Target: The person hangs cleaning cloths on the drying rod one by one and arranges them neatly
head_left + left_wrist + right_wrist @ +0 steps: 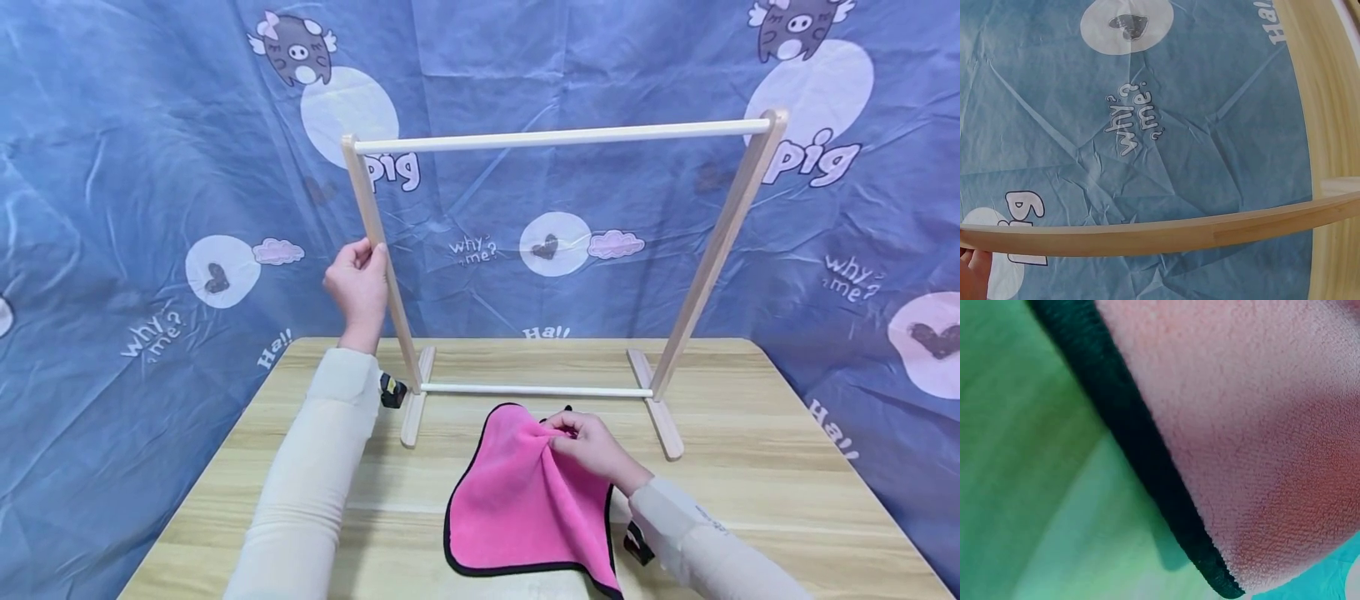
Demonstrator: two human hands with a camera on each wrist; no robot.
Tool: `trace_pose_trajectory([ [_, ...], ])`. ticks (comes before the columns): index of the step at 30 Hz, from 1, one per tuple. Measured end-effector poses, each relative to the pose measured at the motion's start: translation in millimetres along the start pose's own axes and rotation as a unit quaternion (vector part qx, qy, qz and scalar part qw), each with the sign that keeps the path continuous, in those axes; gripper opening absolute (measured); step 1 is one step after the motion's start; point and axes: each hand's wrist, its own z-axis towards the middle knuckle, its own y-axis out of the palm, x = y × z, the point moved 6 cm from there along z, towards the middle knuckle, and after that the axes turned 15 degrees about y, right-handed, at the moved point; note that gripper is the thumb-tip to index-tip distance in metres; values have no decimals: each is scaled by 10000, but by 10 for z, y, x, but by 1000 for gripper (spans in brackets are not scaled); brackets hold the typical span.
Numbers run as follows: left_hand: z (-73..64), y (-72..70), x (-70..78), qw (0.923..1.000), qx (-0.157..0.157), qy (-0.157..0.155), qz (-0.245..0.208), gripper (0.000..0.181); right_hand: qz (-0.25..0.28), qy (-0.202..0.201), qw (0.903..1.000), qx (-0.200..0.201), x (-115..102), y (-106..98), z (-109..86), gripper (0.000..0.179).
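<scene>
A wooden rack with a white top rail [562,137] stands at the back of the table. My left hand [360,279] holds its left post [397,312] about halfway up, thumb on the near side. The same post [1147,240] crosses the left wrist view, with part of the left hand [975,275] at the edge. Below the rack, a pink cloth [510,508] with black edging hangs bunched from my right hand [588,446], which pinches its upper part. Close up, the right wrist view shows the cloth [1260,425] and its black edging; the right hand is out of that view.
The rack's lower white rail [536,390] runs just above the wooden table [750,500] between two feet, the right foot [660,417] lying nearer the right arm. A blue printed curtain [480,300] closes off the back and both sides.
</scene>
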Motion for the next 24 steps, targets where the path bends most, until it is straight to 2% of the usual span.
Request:
trace_pose_trajectory([
  [11,2,3,-6,10000,-19,-54,-48,20,272,78,9994,200,-92,-174,44,11],
  [24,20,9,-10,10000,-39,41,-22,19,401,-150,9990,87,-280,-224,59,14],
])
